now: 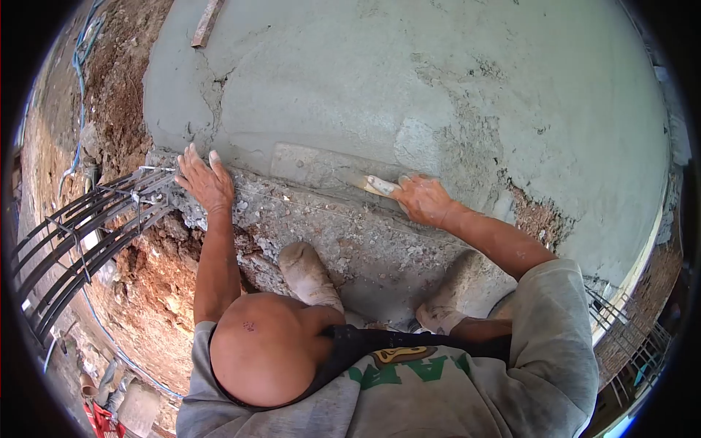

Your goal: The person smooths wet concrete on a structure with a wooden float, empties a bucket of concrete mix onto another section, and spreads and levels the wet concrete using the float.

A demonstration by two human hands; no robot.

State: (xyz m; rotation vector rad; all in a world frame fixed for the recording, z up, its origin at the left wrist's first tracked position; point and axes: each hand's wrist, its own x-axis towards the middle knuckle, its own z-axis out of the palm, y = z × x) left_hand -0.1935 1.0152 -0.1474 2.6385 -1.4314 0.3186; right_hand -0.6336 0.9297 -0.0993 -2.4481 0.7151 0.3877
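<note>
My right hand (pixel 425 199) is wrapped round the pale handle of a long rectangular plastering trowel (pixel 310 165). The trowel's blade lies flat on the wet grey cement (pixel 328 87), close to its near edge. My left hand (pixel 206 181) is open, fingers spread, at the left end of that edge beside the bent rebar (pixel 95 212). Whether its palm bears on the concrete below cannot be told. A thin string (pixel 321 209) runs along the rough ledge between my two hands.
A short bar (pixel 207 23) lies on the cement at upper left. Rough, crumbly patches (pixel 537 212) break the surface at right. Blue hose (pixel 79 80) and reddish soil (pixel 120 73) border the left side. My feet (pixel 307 270) stand below the ledge. More rebar (pixel 628 336) shows at lower right.
</note>
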